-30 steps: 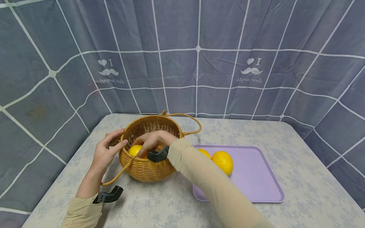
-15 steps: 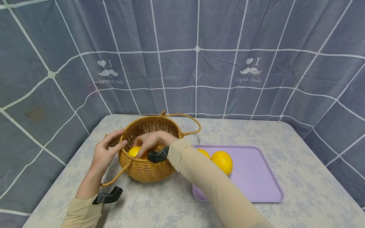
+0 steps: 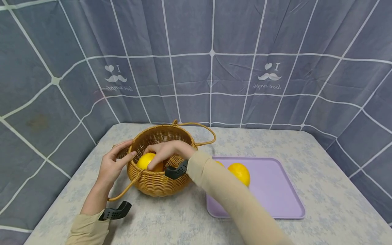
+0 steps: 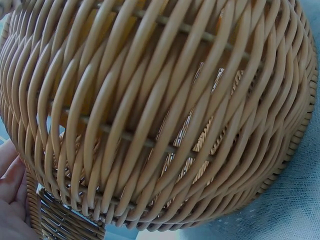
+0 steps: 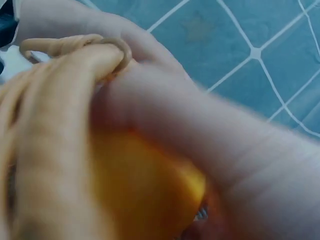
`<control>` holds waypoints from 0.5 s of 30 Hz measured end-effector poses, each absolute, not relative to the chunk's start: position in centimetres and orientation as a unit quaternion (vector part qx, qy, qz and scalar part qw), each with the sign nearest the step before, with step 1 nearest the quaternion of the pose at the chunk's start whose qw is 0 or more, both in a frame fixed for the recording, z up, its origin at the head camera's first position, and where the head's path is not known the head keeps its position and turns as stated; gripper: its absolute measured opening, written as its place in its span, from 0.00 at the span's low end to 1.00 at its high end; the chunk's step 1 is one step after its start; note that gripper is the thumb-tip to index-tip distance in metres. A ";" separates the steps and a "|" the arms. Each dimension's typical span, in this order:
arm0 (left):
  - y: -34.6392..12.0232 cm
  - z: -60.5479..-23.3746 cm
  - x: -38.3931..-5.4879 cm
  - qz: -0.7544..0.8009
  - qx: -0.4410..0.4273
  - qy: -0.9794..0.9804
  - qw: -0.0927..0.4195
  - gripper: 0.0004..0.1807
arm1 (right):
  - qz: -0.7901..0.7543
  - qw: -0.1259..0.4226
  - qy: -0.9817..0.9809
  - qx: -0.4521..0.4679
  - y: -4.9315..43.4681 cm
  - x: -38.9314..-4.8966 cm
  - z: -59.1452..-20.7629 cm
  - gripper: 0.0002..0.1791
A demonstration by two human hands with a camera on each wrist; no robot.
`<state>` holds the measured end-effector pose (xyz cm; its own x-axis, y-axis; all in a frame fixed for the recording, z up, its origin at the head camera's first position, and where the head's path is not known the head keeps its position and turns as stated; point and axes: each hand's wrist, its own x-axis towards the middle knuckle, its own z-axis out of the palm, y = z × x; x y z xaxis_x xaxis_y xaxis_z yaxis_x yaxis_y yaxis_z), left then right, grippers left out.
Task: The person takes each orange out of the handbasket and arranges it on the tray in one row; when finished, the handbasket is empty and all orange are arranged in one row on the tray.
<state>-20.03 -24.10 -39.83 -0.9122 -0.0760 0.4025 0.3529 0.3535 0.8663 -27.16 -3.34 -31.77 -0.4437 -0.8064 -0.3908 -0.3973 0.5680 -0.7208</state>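
Observation:
A round brown wicker basket (image 3: 162,186) stands at the left of the table, its opening tilted toward me. My left hand (image 3: 113,165) holds its left rim, with the thumb over the edge. Inside the basket, my right hand (image 3: 166,151) grips a yellow-orange fruit, apparently an orange (image 3: 145,161), with thumb and fingers around it. The far fingertips are hidden behind the fruit. Close up in the right wrist view, the orange (image 5: 145,185) is blurred below the hand. Woven basket wall (image 4: 150,120) fills most of the left wrist view.
To the right lies a lilac tray (image 3: 272,194). An orange (image 3: 240,173) rests on its left part, beside another orange (image 3: 219,163) mostly hidden by my right sleeve (image 3: 226,187). One basket handle (image 3: 203,125) sticks out right, another (image 3: 124,192) front left. A grid-patterned curtain (image 3: 196,75) hangs behind.
My right hand has shifted slightly up and right, and the orange in it shows more above the basket's front rim. The left hand and basket stay nearly still.

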 end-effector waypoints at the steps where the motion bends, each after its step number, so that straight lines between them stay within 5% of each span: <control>1: -24.7 -40.9 -20.8 -0.562 -0.091 -0.799 0.194 0.26 | -0.277 0.362 0.807 -0.377 -3.1 -27.1 -31.7 0.34; 7: -27.2 -45.2 -24.0 -0.549 -0.085 -0.803 0.216 0.26 | -0.317 0.323 0.815 -0.362 -1.3 -27.1 -31.2 0.32; 15: -27.0 -44.6 -23.6 -0.575 -0.098 -0.787 0.199 0.28 | -0.411 0.270 0.800 -0.345 1.5 -27.2 -30.5 0.32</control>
<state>-23.60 -26.98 -44.57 -0.9016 -0.0751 0.4259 0.3829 0.3192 0.8669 -27.21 1.52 -30.53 -0.6169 -0.7730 -0.1479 -0.3299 0.4246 -0.8431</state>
